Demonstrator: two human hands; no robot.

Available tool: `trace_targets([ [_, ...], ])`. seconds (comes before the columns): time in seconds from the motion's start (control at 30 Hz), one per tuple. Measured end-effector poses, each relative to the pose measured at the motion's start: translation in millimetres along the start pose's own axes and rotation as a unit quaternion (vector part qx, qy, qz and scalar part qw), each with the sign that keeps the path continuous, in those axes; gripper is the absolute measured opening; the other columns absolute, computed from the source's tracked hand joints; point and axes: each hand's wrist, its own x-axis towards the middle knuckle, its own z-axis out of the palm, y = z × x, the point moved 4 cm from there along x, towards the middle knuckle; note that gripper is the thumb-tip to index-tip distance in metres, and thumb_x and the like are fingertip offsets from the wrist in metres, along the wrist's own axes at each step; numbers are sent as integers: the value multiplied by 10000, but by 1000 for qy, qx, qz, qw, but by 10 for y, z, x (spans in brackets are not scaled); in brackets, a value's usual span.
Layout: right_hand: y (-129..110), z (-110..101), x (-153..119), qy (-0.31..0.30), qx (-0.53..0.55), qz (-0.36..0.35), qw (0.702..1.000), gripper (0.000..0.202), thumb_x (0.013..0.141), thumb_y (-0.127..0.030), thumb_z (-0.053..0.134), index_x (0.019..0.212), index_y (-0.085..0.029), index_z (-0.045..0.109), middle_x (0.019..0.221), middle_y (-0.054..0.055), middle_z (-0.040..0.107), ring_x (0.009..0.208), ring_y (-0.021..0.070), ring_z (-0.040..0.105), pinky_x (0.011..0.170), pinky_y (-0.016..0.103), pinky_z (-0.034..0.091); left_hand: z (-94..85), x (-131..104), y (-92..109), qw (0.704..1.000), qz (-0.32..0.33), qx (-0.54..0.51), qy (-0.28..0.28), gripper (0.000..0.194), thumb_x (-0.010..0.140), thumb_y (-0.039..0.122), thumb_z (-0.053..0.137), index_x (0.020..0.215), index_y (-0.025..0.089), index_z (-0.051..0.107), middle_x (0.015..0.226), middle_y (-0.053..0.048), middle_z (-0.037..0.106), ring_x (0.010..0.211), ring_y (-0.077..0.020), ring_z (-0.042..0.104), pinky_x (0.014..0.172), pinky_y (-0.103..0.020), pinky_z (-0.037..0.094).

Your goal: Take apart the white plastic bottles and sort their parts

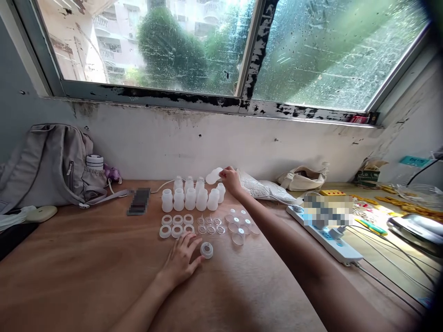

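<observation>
This looks like a plain room in a home. Across the top is a wide glass window with a worn grey frame [97, 89] that has black patches. Through it, at the upper left, is a pale building with white balconies [110, 44]. The stained white wall [238, 143] runs below. A soft grey cloth backpack [58, 152] sits at the left, a smooth brown wooden table [86, 263] fills the bottom, and a long white plastic power strip [342, 249] lies at the lower right.

Bottles [190, 199] behind rings [165, 237], caps [238, 238] right of rings, backpack [55, 161] left, power strip [341, 249] right
</observation>
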Motion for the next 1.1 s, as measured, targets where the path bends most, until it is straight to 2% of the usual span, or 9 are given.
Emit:
trace_targets([
  [0.13,-76,223,108,-105,-53,-21,993,199,801,-88,449,772,-91,646,890,107,564,743,139,551,667,235,425,7,-3,-1,1000,-5,0,-12,394,788,340,500,1173,272,452,1206,-54,441,1176,-241,339,972,-433,331],
  [0.2,-107,306,121,-151,-82,-30,985,167,832,-158,468,885,-99,616,959,105,564,798,150,560,703,265,449,7,-4,1,1000,-7,2,-14,387,787,344,500,1166,277,458,1208,-53,438,1177,-245,338,968,-437,333],
  [0.3,-138,388,119,-198,-122,-41,972,265,849,-276,477,1077,-144,509,1081,80,530,901,173,549,761,358,468,5,-6,9,1000,-9,8,-21,370,794,345,489,1158,283,464,1208,-50,433,1177,-246,335,969,-441,328],
  [0.37,-146,423,114,-216,-147,-48,964,291,843,-286,487,1102,-155,488,1098,73,520,926,181,543,767,372,467,-1,-6,16,1000,-10,11,-27,365,796,347,484,1156,288,464,1202,-48,433,1173,-244,336,967,-441,330],
  [0.6,-134,483,117,-225,-207,-85,948,276,851,-281,473,1092,-150,497,1096,78,523,914,176,545,767,372,467,-17,1,35,999,-9,18,-33,353,808,340,468,1158,295,458,1188,-48,438,1164,-241,342,958,-444,336],
  [0.9,-93,478,54,-214,-220,-109,945,277,849,-289,474,1086,-147,500,1098,80,521,913,174,545,774,373,464,-3,-1,30,999,-5,17,-29,350,812,325,463,1161,298,457,1186,-46,448,1165,-244,349,964,-448,331],
  [1.03,-90,443,48,-217,-210,-109,947,161,836,-155,465,881,-122,616,936,111,605,951,200,503,784,315,398,-11,1,36,1000,-8,12,-25,344,812,323,465,1155,303,462,1176,-42,456,1156,-242,359,954,-442,343],
  [1.1,-95,429,47,-219,-203,-110,948,202,799,-74,454,791,-125,649,851,129,632,963,217,478,758,287,356,-14,3,41,1000,-7,12,-25,340,812,325,464,1151,303,465,1174,-40,457,1154,-240,361,953,-441,344],
])
